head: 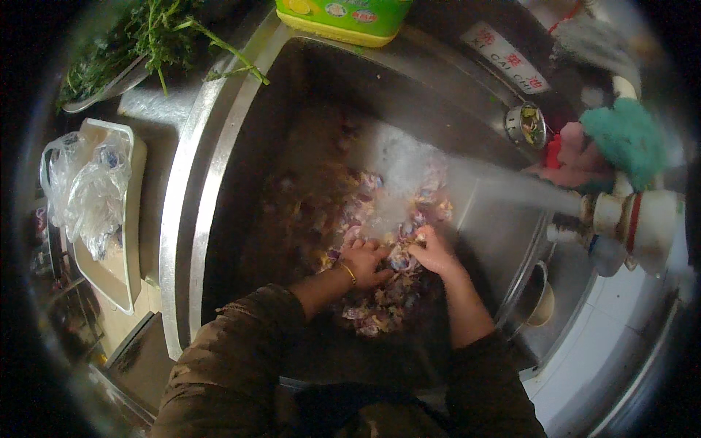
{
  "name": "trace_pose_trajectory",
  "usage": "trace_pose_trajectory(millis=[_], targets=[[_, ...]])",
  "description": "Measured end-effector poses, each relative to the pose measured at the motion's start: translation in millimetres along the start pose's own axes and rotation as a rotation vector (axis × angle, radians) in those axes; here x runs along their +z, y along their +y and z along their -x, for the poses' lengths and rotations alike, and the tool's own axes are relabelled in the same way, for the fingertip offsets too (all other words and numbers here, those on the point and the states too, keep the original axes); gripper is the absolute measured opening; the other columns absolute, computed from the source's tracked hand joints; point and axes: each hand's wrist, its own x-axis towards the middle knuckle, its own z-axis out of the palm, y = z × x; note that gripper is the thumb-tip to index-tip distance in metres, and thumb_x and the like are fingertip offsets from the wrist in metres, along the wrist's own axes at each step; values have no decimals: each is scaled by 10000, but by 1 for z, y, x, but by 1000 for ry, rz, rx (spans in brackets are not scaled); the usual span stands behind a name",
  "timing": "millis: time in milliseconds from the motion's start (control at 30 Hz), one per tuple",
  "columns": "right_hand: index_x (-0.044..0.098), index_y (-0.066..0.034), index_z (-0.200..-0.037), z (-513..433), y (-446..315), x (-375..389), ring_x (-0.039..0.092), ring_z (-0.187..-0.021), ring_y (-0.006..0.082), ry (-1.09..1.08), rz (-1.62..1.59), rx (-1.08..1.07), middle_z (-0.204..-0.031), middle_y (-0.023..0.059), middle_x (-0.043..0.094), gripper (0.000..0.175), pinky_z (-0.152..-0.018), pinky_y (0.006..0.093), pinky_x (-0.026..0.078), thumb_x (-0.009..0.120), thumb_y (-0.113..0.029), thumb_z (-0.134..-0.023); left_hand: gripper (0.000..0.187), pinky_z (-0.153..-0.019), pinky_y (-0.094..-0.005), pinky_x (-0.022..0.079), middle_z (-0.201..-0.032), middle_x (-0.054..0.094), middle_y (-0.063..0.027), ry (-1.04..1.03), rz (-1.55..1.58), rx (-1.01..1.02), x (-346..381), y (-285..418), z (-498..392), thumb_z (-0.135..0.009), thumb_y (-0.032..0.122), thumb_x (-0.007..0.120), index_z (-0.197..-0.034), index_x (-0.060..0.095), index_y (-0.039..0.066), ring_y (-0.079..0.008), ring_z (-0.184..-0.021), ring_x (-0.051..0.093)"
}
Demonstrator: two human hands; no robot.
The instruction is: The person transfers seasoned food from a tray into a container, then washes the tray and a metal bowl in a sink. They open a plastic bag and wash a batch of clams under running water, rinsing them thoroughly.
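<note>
A heap of small purplish and yellowish pieces, possibly raw poultry parts point(367, 317), lies in the deep metal sink point(219, 164). My left hand point(362, 261), with a yellow band at the wrist, rests on the heap with its fingers spread. Close to its right, my right hand point(435, 251) has its fingers curled round a pale, purplish piece point(403, 258) from the heap. A blurred stream of water point(509, 189) runs in from the pipe point(613, 211) on the right and splashes just beyond both hands.
Leafy green stalks point(164, 38) overhang the sink's far left corner. A white tray point(134, 219) with clear plastic bags point(96, 186) stands left. A green and yellow container point(345, 24) is at the far rim. Right are a strainer cup point(526, 126), a green cloth point(627, 137) and a bowl point(541, 306).
</note>
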Motion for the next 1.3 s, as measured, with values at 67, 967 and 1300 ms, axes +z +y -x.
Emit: trace_pose_trajectory(millis=[67, 967, 1300], targets=[[546, -60, -1103, -3, -5, -10, 590, -898, 269, 79, -279, 170, -933, 159, 620, 364, -765, 372, 472, 641, -116, -756, 529, -1012, -494, 323, -1231, 540, -112, 75, -73, 61, -13, 3, 1, -824, 496, 569, -1231, 548, 159, -335, -1108, 505], [534, -72, -1203, -94, -93, -44, 577, -1022, 208, 109, -1803, 107, -1080, 72, 626, 393, -868, 349, 450, 641, -192, -844, 310, -752, -287, 474, -990, 614, -35, 309, 1941, -217, -94, 14, -102, -899, 270, 634, -1132, 611, 67, -156, -847, 572], [423, -74, -1349, -99, -90, -53, 556, -838, 151, 272, -1155, 231, -1085, 64, 548, 543, -656, 255, 473, 629, -212, -866, 231, -733, -272, 477, -912, 634, -12, 424, 1639, -63, -86, 9, -115, -911, 211, 627, -1077, 607, 51, -116, -807, 575]])
